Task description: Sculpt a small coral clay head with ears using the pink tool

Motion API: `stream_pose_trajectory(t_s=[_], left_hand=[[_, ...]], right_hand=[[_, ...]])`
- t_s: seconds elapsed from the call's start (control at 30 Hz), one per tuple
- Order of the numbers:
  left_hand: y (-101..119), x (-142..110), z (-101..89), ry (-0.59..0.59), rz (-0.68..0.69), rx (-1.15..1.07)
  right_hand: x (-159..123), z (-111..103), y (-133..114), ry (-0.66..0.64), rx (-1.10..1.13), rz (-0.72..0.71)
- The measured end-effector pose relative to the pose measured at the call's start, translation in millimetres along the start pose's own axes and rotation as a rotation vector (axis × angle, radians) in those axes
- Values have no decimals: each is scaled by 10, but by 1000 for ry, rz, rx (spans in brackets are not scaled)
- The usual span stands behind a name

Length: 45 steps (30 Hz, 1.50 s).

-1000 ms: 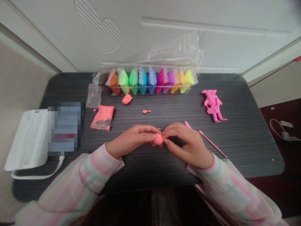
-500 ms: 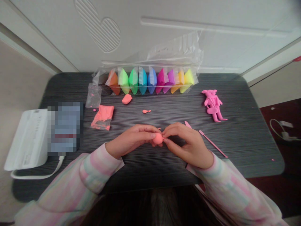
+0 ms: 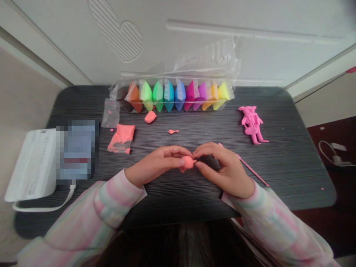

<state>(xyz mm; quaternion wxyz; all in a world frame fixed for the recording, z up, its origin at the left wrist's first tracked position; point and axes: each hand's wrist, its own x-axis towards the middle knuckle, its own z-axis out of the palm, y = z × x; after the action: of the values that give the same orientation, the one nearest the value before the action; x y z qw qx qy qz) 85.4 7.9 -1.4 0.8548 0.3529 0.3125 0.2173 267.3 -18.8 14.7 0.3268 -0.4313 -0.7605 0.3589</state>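
Observation:
A coral ball of modelling clay (image 3: pixel 188 162) with a small pointed stub on its right side is pinched in my left hand (image 3: pixel 158 163), thumb in front and fingers behind. My right hand (image 3: pixel 222 167) is close by on the right, its thumb and index finger parted around the stub's tip. Beyond the hands lies a small coral clay piece (image 3: pixel 172 131) with a thin tail. A larger coral lump (image 3: pixel 150 117) sits farther back. To the left is an opened packet of coral clay (image 3: pixel 122 138). Beside my right hand lies a thin pink modelling tool (image 3: pixel 253 171); another pink tip is mostly hidden behind that hand.
Several coloured clay packets (image 3: pixel 168 97) stand in a clear bag along the back. A pink clay figure (image 3: pixel 251 124) lies at the right. At the left are a white device (image 3: pixel 33 163), a blurred phone (image 3: pixel 79 148) and a white cable (image 3: pixel 41 208). A small clear bag (image 3: pixel 110 113) lies behind.
My right thumb and index finger have parted from the stub, which now shows between them. The right hand has shifted slightly, covering more of the pink tools. My left hand keeps the clay ball.

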Motion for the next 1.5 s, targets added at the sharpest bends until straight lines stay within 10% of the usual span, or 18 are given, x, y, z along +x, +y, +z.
stream_pose_trajectory(t_s=[1.5], left_hand=[[-12, -5, -17, 10, 20, 64]], right_hand=[[13, 12, -27, 3, -10, 3]])
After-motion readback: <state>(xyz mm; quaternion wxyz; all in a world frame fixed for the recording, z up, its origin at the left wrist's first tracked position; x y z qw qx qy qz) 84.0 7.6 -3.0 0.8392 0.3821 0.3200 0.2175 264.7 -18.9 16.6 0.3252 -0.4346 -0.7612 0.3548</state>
